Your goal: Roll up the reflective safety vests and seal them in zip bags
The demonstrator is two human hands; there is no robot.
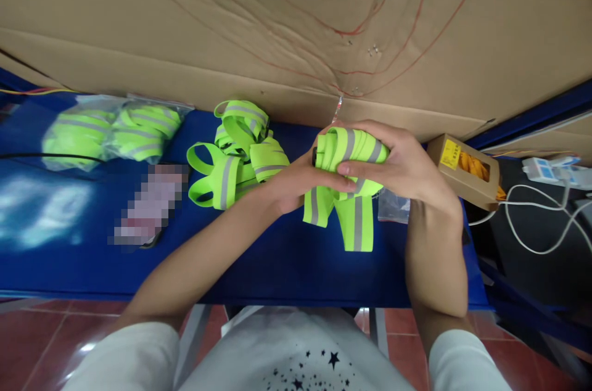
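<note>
Both hands meet above the blue table (277, 267), near its far edge. Folded reflective band (345, 145), neon yellow with grey stripes, is held between them: it sits at 2 o'clock from the left hand (296, 184) and 10 o'clock from the right hand (407, 172). Right fingers curl over the top of the wad, thumb pressed across its front. The left hand is closed against its underside. Two loose ends (356, 224) hang toward 6 o'clock. A pile of bands (235, 153) lies at 9 o'clock, with bagged bands (111, 132) farther that way. A small cardboard box (467, 169) sits at 3 o'clock.
</note>
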